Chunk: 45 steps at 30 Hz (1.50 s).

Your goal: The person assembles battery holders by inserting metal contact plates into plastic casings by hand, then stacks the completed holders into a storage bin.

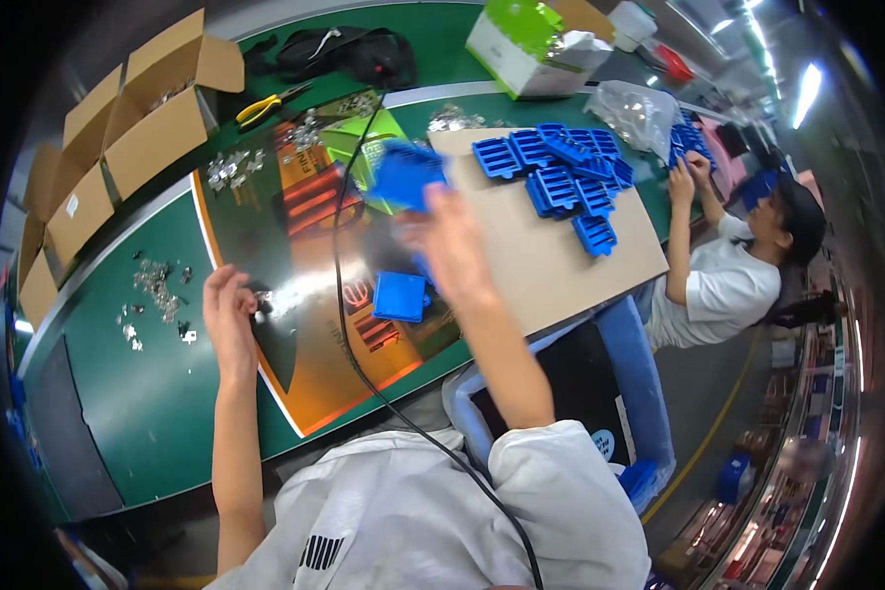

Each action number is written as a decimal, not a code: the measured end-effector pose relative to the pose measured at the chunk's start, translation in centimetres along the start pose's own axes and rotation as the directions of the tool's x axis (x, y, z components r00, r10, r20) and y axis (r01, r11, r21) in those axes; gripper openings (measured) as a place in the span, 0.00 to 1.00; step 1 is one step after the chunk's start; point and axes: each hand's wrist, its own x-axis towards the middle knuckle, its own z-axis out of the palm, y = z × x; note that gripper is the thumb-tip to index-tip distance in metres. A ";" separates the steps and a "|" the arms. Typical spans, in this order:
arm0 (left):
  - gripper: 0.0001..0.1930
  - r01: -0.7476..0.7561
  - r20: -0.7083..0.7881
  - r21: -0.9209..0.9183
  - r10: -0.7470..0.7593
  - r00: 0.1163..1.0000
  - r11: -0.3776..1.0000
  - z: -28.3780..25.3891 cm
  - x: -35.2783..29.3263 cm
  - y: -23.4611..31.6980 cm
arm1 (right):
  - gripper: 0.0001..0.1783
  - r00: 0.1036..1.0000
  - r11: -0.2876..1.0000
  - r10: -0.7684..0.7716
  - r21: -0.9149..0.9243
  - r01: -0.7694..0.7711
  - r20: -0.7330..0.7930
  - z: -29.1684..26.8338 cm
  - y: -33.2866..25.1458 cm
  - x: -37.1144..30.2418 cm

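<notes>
Blue plastic, motion-blurred, is what the right hand [452, 246] has lifted above the bench: a flat moulded part [406, 175] clamped at its lower edge between raised fingers, held in the air over the glossy orange-and-green printed sheet [295, 295]. A second blue plastic block [400, 296] lies flat on that sheet just below and left of the raised hand. The left hand [228, 315] rests at the sheet's left edge with its fingers curled together toward a few small metal clips [262, 298]; whether it actually pinches one I cannot tell. More loose metal pieces [154, 283] are scattered on the green bench top [147, 393] further left, and another scatter [228, 169] lies near yellow-handled pliers [270, 101] and open cardboard boxes [138, 118].

To the right, a cardboard sheet [551, 251] carries a heap of blue parts [560, 172], and a co-worker in a white shirt [718, 285] handles more of them beside a clear plastic bag [637, 110]. A black cable [339, 256] runs down across the printed sheet and over the person's chest.

My reading of the risk: the grip is only on one edge, so the raised part could twist loose and drop onto the block or the cable beneath. The tiny clips could also slide off the slick sheet.
</notes>
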 end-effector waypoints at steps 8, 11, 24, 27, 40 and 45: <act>0.11 -0.013 0.027 -0.099 0.015 1.000 0.995 0.5 -0.5 0.2 | 0.22 0.798 0.875 -0.399 -0.448 0.184 -0.452 -18.6 -14.9 -2.1; 0.12 -0.018 0.075 -0.085 0.025 0.997 0.996 0.5 -0.6 0.0 | 0.26 0.750 0.851 -0.418 -0.511 0.124 -0.513 -22.7 -16.8 0.4; 0.13 -0.014 -0.017 -0.094 0.013 1.000 0.995 -0.2 -0.3 1.0 | 0.30 0.619 0.328 -0.691 -0.925 -0.190 -0.372 -24.5 -18.7 8.0; 0.13 0.002 0.015 -0.110 0.000 1.000 0.994 0.1 -0.5 1.3 | 0.26 0.536 0.141 -0.804 -0.958 -0.249 -0.258 -24.2 -18.4 6.1; 0.12 -0.143 -0.104 0.121 0.155 0.982 0.982 -0.9 0.9 -0.8 | 0.12 0.767 0.498 -0.642 -0.772 0.394 -0.022 -7.3 0.5 6.7; 0.12 -0.127 -0.078 0.172 0.142 0.987 0.977 -0.8 0.6 -1.1 | 0.11 0.863 0.612 -0.503 -0.727 0.313 -0.052 -8.2 1.0 5.8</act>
